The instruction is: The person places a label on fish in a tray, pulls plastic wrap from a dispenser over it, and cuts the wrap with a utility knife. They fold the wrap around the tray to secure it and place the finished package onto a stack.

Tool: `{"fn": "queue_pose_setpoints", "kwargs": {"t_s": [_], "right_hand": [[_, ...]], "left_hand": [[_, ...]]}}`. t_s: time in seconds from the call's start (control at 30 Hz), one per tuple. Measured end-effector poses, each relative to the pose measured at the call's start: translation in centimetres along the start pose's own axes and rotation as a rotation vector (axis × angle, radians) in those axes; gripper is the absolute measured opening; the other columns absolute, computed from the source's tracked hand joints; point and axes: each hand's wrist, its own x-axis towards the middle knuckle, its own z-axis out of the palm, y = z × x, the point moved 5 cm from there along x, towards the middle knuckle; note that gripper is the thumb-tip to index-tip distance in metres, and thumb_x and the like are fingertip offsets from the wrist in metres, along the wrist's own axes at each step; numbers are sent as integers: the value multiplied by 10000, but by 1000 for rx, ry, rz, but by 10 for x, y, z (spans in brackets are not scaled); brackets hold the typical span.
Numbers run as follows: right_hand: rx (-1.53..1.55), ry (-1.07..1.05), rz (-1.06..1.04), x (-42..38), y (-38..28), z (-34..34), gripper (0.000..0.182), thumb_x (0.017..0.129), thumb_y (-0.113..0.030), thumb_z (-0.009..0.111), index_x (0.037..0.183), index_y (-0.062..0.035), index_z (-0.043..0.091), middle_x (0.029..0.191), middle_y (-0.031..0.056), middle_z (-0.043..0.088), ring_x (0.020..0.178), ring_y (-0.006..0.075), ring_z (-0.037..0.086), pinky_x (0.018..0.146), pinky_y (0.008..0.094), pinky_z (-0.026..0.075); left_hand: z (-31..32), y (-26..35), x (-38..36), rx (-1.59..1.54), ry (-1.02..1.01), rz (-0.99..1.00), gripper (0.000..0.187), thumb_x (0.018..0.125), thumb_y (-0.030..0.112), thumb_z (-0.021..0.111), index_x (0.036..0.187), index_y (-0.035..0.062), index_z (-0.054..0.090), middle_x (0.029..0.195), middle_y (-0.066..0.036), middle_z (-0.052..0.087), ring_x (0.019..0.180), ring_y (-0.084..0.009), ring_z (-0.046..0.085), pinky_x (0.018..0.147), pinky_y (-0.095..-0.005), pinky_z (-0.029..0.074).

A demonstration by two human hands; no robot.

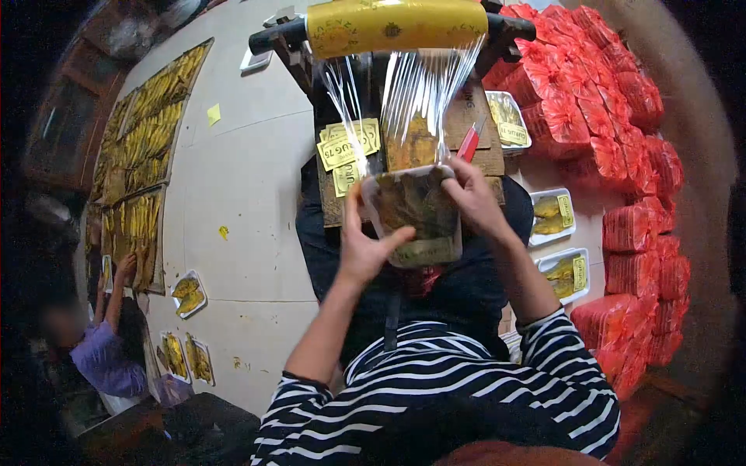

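A white foam tray of dried fish [416,208] is tilted between my hands over my lap, a yellow label near its lower edge. My left hand [367,247] grips its left side, thumb on the near face. At the upper right corner, my right hand [468,193] closes on the tray and the film. Clear cling film [423,89] stretches down to the tray from a yellow-printed roll [396,25] on a stand. Beneath the film, loose yellow labels [348,146] lie on a wooden board, and a red cutter knife [469,142] rests to the right.
Stacks of red plastic-wrapped packs [575,101] line the right side. Labelled fish trays [552,216] stand near my right arm. On the left, fish lie in rows on mats [148,124], and another person [109,349] in a purple top handles some beside more trays [188,293].
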Motion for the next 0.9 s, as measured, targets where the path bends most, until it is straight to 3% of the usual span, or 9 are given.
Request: {"fn": "queue_pose_setpoints", "kwargs": {"t_s": [0.17, 0.27, 0.3, 0.37, 0.5, 0.53, 0.67, 0.77, 0.9], "right_hand": [[-66, 130, -485, -19, -86, -6, 395, 725, 123, 427, 1090, 27, 541, 1027, 101, 560, 970, 165, 538, 854, 279, 412], [-196, -93, -394, -45, -80, 5, 368, 695, 24, 539, 1056, -16, 594, 1092, 157, 557, 1043, 281, 527, 909, 334, 387], [-187, -151, -392, -53, -85, 5, 345, 715, -23, 566, 1059, -2, 587, 1110, 162, 553, 1069, 284, 514, 927, 350, 375], [-137, -289, -365, -64, -88, 6, 346, 773, -148, 602, 1068, 30, 569, 1148, 176, 541, 1138, 289, 473, 965, 372, 346], [242, -174, -92, -38, -41, -7, 222, 859, -128, 499, 836, 54, 622, 857, 105, 651, 892, 214, 609, 837, 326, 448], [124, 115, -25, -25, -25, -21, 245, 866, -140, 498, 746, 48, 599, 750, 74, 633, 777, 186, 616, 744, 314, 472], [-1124, 652, -255, 13, 2, -30, 302, 768, -169, 610, 992, 5, 505, 807, 153, 561, 775, 319, 571, 661, 379, 470], [-928, 571, 56, 3, 43, -39, 455, 724, -159, 634, 1105, -19, 430, 920, 213, 524, 816, 400, 524, 671, 404, 464], [-371, 527, 31, -12, 79, -87, 346, 801, -123, 528, 1116, -28, 420, 907, 149, 536, 790, 280, 552, 665, 345, 477]], "left_hand": [[-28, 94, 76, -413, -340, -55, 347, 787, 337, 572, 866, 0, 582, 823, -38, 574, 806, -92, 498, 737, -238, 395], [-17, 46, 110, -224, -517, -455, 551, 847, 531, 443, 697, 23, 596, 701, -61, 597, 651, -104, 538, 662, -241, 429], [-13, 10, 127, -18, -462, -370, 621, 837, 589, 409, 684, 24, 619, 618, -41, 579, 608, -106, 533, 649, -240, 427], [-3, 1, 124, 47, -404, -356, 606, 819, 566, 469, 783, -13, 643, 685, -50, 602, 623, -107, 537, 625, -246, 432], [8, -48, 106, -158, -438, -420, 347, 857, 290, 535, 961, -25, 635, 802, -49, 619, 689, -81, 545, 628, -236, 448], [7, -50, 95, -234, -417, -426, 298, 863, 233, 534, 977, -25, 629, 825, -48, 619, 705, -79, 548, 632, -232, 449], [12, -57, 70, -511, -153, -452, 202, 826, 60, 550, 1008, -23, 578, 885, -51, 594, 739, -79, 539, 645, -222, 451], [14, -63, 64, -620, 18, -352, 137, 794, 34, 598, 921, 26, 548, 806, -17, 568, 715, -75, 521, 670, -205, 431], [15, -68, 58, -738, 107, -391, 60, 826, 63, 589, 863, 22, 565, 767, -13, 573, 666, -61, 520, 616, -190, 432]]}}
